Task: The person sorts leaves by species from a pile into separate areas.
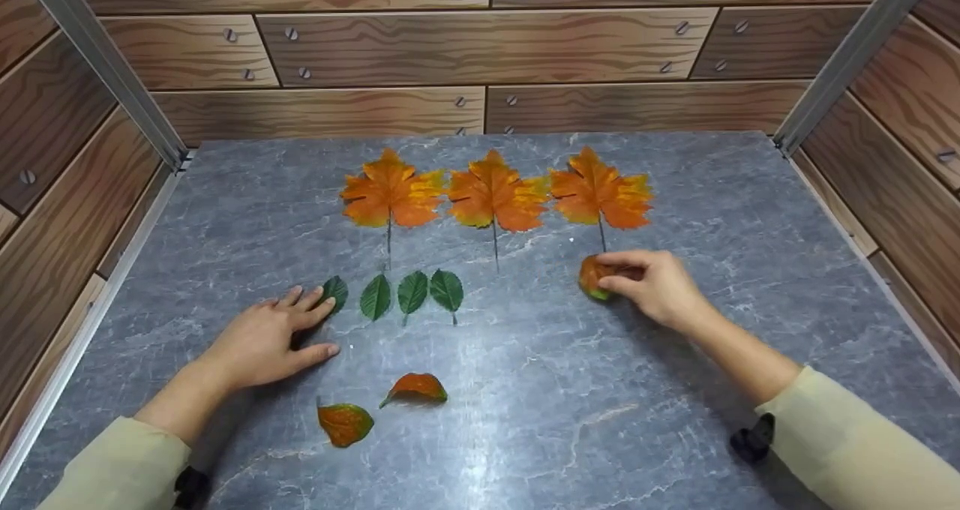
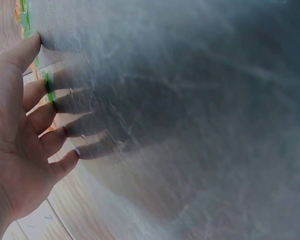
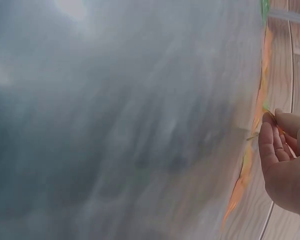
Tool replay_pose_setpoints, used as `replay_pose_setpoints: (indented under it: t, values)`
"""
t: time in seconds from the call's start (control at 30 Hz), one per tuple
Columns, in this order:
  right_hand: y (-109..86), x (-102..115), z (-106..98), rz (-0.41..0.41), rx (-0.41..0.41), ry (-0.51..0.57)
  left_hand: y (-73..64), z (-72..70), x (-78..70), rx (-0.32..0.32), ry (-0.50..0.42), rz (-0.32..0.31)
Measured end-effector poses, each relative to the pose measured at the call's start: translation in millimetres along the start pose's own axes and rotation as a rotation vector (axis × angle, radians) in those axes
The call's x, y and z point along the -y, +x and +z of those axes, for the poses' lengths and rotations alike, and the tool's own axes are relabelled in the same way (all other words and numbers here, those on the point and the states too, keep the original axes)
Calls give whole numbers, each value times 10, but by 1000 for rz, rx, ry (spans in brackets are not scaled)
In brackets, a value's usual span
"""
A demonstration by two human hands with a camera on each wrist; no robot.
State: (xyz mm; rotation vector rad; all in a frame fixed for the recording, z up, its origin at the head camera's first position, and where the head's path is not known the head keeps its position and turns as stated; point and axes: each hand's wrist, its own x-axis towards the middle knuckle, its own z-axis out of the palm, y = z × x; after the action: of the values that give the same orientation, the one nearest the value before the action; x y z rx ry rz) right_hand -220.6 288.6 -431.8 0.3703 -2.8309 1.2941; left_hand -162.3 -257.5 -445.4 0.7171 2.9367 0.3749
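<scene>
Between thumb and fingers, my right hand pinches a small orange-brown leaf with a green edge, just below the stem of the rightmost maple leaf. In the right wrist view the same hand grips this leaf, mostly hidden. My left hand lies spread on the table, its fingertips touching the leftmost green leaf. More green leaves continue that row to the right. Two orange-brown leaves, one flatter and one arched, lie nearer the front.
Two other orange maple leaves, the left and the middle, lie in the back row, stems pointing frontward. The grey marbled table is bordered by wood-patterned walls and metal posts.
</scene>
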Motion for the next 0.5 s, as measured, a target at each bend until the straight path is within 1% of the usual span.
replay_pose_setpoints:
  t: [0.1,0.27,0.37,0.5]
  values:
    - [-20,-69,-71,11,-14,7,4,0,-2,4,-4,0]
    - [-42,-158,-156,20,-17,-36,8,0,-1,9,-5,-2]
    - [-56,-193,-179,20,-11,-65,8,-3,1,9,-4,-1]
    - [-77,-210,-184,20,-3,-73,7,-8,-2,7,-1,0]
